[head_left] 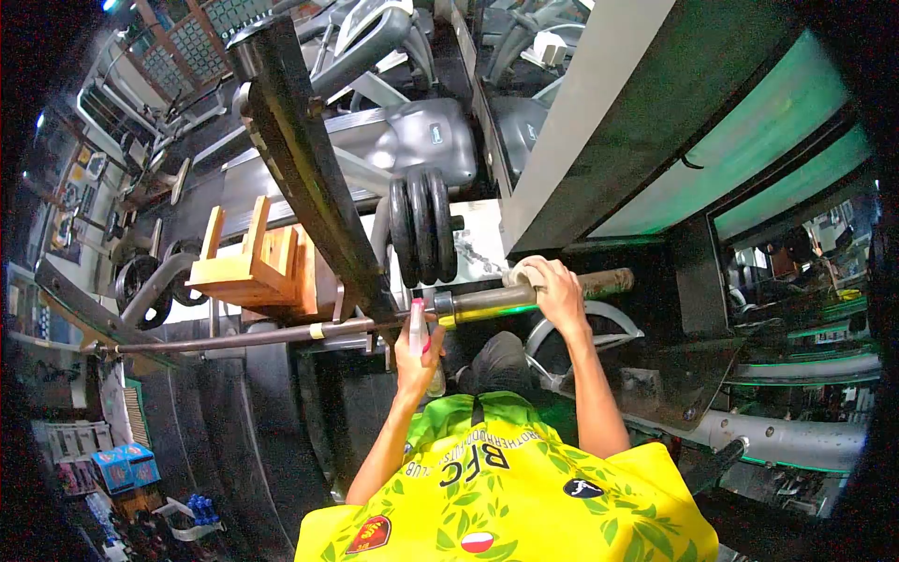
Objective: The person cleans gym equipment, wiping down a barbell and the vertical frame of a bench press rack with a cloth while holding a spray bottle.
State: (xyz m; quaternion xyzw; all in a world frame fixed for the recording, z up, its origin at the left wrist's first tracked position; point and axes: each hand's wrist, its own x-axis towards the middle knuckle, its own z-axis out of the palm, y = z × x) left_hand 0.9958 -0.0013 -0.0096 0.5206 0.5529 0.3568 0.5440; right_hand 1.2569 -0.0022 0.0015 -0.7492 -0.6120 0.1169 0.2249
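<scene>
My left hand (418,361) is closed round a spray bottle (419,328) with a pink and clear top, just below the barbell's collar. My right hand (560,298) presses a pale cloth (527,273) onto the thick end sleeve (496,302) of the barbell. The thin shaft (234,339) of the barbell runs off to the left, past a dark upright post (314,169). The lower part of the bottle is partly hidden by my hand.
Black weight plates (423,228) hang just beyond the sleeve. A wooden box (257,267) is left of the post. A padded bench (412,145) lies farther ahead. At the right stand a grey pillar (599,122) and a white horizontal tube (796,438).
</scene>
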